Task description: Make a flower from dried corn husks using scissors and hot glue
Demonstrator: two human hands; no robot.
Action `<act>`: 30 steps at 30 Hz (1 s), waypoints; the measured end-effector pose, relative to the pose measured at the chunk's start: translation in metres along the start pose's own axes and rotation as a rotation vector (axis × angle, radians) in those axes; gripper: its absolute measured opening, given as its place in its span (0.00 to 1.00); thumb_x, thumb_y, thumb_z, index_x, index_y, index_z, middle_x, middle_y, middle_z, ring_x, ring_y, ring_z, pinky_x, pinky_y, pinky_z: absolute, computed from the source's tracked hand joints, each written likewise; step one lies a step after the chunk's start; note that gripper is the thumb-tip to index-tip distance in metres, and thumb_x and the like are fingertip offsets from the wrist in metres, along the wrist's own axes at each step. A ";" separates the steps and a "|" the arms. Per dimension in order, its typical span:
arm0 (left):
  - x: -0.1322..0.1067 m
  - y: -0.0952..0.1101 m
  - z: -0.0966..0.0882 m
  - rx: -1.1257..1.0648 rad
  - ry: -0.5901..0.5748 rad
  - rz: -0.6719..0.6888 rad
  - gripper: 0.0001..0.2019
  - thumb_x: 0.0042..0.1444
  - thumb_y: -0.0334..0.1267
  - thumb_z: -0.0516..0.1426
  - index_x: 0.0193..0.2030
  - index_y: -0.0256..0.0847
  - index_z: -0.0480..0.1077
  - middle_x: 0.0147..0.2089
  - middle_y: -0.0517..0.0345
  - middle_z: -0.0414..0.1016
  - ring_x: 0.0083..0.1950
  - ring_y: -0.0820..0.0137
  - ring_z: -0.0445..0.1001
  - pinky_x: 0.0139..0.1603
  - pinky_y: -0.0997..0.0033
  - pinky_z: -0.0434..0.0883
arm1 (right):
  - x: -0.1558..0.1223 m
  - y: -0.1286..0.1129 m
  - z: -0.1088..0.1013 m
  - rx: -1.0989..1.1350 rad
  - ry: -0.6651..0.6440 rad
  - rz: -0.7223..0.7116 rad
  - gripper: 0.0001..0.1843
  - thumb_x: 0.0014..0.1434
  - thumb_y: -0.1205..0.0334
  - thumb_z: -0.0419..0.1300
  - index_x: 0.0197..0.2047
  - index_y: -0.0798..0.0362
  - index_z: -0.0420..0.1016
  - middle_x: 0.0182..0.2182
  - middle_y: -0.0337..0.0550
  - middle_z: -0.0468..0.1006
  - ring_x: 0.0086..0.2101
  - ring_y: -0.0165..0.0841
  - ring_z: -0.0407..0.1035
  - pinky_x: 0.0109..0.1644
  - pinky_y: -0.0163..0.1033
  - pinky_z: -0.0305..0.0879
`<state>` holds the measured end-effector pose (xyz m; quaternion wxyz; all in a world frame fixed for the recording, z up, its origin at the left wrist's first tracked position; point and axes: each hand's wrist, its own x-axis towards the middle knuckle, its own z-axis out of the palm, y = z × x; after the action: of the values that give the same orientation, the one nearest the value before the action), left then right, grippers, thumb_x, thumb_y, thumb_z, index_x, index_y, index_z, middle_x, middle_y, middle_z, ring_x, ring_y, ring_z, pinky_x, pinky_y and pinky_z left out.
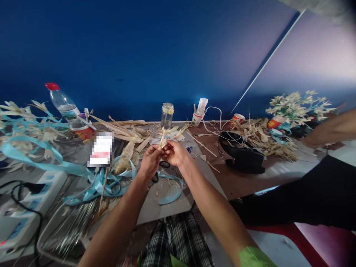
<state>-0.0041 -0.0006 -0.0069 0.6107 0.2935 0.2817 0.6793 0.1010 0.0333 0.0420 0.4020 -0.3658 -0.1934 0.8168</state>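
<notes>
Ribbon [72,168] lies left of the hands [178,153]; behind them, a cup [197,119] stands right of a jar [166,119].

Had 1 jar [167,118]; left of it, 1 bottle [63,102], 1 power strip [33,207]; right, at least 3 cups [197,119]; in front, 2 hands [151,159].

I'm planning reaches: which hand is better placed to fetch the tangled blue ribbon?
Probably the left hand: the blue ribbon lies mostly on that side. The right hand would reach across. Both hold a pale strip.
</notes>
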 end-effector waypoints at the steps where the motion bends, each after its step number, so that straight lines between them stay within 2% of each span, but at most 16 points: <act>1: 0.000 0.001 0.000 -0.007 -0.005 -0.016 0.13 0.38 0.39 0.69 0.27 0.37 0.72 0.25 0.59 0.73 0.28 0.75 0.71 0.30 0.75 0.64 | -0.001 0.001 -0.001 0.004 -0.009 0.009 0.17 0.59 0.63 0.54 0.19 0.55 0.63 0.11 0.33 0.63 0.14 0.22 0.54 0.19 0.29 0.52; 4: -0.001 0.003 -0.001 -0.021 -0.024 -0.049 0.13 0.38 0.39 0.69 0.26 0.36 0.71 0.25 0.60 0.72 0.28 0.74 0.71 0.31 0.74 0.66 | -0.003 0.001 -0.002 -0.034 -0.030 0.002 0.16 0.58 0.60 0.56 0.20 0.55 0.63 0.13 0.33 0.63 0.15 0.22 0.54 0.20 0.30 0.51; 6: -0.001 0.005 -0.002 -0.025 -0.019 -0.058 0.12 0.39 0.37 0.69 0.26 0.36 0.70 0.24 0.60 0.71 0.27 0.76 0.70 0.31 0.75 0.66 | -0.006 0.000 -0.004 -0.099 -0.018 -0.076 0.15 0.56 0.57 0.58 0.23 0.55 0.65 0.16 0.33 0.65 0.16 0.22 0.54 0.20 0.30 0.51; 9: 0.000 0.005 -0.002 -0.035 0.006 -0.072 0.11 0.39 0.34 0.68 0.25 0.36 0.69 0.23 0.62 0.69 0.25 0.79 0.66 0.29 0.77 0.64 | -0.014 -0.005 -0.006 -0.244 0.130 -0.382 0.14 0.51 0.52 0.63 0.31 0.54 0.69 0.23 0.33 0.68 0.19 0.22 0.58 0.21 0.30 0.52; 12: 0.001 0.003 -0.004 -0.040 -0.009 -0.073 0.10 0.40 0.34 0.68 0.25 0.37 0.70 0.22 0.62 0.69 0.22 0.81 0.63 0.28 0.77 0.62 | -0.022 -0.013 -0.007 -0.476 0.297 -0.765 0.20 0.48 0.51 0.64 0.42 0.52 0.71 0.34 0.38 0.72 0.27 0.26 0.64 0.30 0.32 0.61; 14: 0.001 0.001 -0.006 -0.033 -0.038 -0.074 0.09 0.42 0.34 0.67 0.26 0.37 0.70 0.22 0.63 0.69 0.21 0.82 0.60 0.27 0.77 0.61 | -0.026 -0.020 -0.005 -0.721 0.310 -0.943 0.21 0.49 0.50 0.63 0.44 0.51 0.73 0.42 0.44 0.72 0.37 0.31 0.67 0.39 0.37 0.65; 16: 0.001 0.000 -0.007 -0.028 -0.063 -0.079 0.08 0.43 0.34 0.66 0.27 0.37 0.71 0.23 0.62 0.70 0.21 0.82 0.59 0.28 0.77 0.61 | -0.026 -0.027 -0.001 -1.005 0.264 -1.023 0.17 0.50 0.53 0.63 0.42 0.51 0.77 0.46 0.47 0.72 0.45 0.37 0.66 0.49 0.42 0.63; 18: 0.000 -0.001 -0.008 -0.023 -0.081 -0.088 0.08 0.43 0.34 0.66 0.27 0.37 0.71 0.24 0.62 0.70 0.21 0.82 0.59 0.28 0.77 0.60 | -0.025 -0.034 0.004 -1.249 0.199 -1.010 0.11 0.49 0.57 0.64 0.36 0.53 0.79 0.44 0.48 0.74 0.50 0.40 0.66 0.57 0.46 0.58; 20: 0.000 0.000 -0.007 -0.012 -0.092 -0.096 0.09 0.43 0.35 0.67 0.27 0.38 0.71 0.23 0.62 0.70 0.22 0.81 0.59 0.28 0.77 0.59 | -0.023 -0.042 0.008 -1.399 0.161 -0.969 0.06 0.49 0.60 0.65 0.31 0.54 0.79 0.41 0.48 0.75 0.49 0.40 0.66 0.59 0.47 0.54; 22: -0.001 0.001 -0.005 0.004 -0.106 -0.110 0.09 0.42 0.35 0.67 0.26 0.38 0.70 0.22 0.62 0.70 0.22 0.81 0.59 0.27 0.76 0.58 | -0.021 -0.049 0.010 -1.458 0.148 -0.968 0.04 0.48 0.62 0.65 0.26 0.54 0.78 0.41 0.47 0.76 0.49 0.40 0.67 0.59 0.46 0.54; 24: -0.002 0.001 -0.004 0.025 -0.126 -0.121 0.10 0.41 0.36 0.67 0.26 0.38 0.70 0.22 0.61 0.70 0.22 0.80 0.59 0.27 0.76 0.57 | -0.021 -0.057 0.010 -1.456 0.073 -0.939 0.05 0.47 0.63 0.65 0.23 0.54 0.75 0.39 0.44 0.77 0.46 0.38 0.68 0.56 0.44 0.56; 25: -0.003 0.002 -0.004 0.039 -0.138 -0.123 0.10 0.41 0.36 0.67 0.26 0.38 0.71 0.22 0.61 0.70 0.23 0.80 0.60 0.27 0.76 0.57 | -0.021 -0.061 0.010 -1.436 -0.001 -0.867 0.06 0.47 0.63 0.64 0.22 0.54 0.74 0.36 0.42 0.77 0.43 0.36 0.69 0.53 0.42 0.59; 27: -0.004 0.002 -0.003 0.072 -0.163 -0.119 0.10 0.42 0.37 0.67 0.26 0.38 0.71 0.23 0.61 0.70 0.24 0.79 0.61 0.27 0.77 0.56 | -0.021 -0.068 0.008 -1.339 -0.139 -0.631 0.08 0.49 0.61 0.63 0.22 0.56 0.73 0.28 0.39 0.76 0.34 0.32 0.70 0.44 0.38 0.63; 30: -0.006 0.003 -0.004 0.134 -0.203 -0.102 0.09 0.44 0.39 0.67 0.27 0.38 0.72 0.23 0.60 0.70 0.26 0.77 0.63 0.28 0.76 0.56 | -0.019 -0.073 0.005 -1.119 -0.238 -0.254 0.09 0.49 0.61 0.62 0.24 0.58 0.74 0.21 0.40 0.75 0.25 0.29 0.69 0.33 0.35 0.63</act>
<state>-0.0088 -0.0071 -0.0079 0.6490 0.3862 0.2776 0.5938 0.1429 0.0618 0.0986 0.2180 -0.4022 -0.6812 0.5715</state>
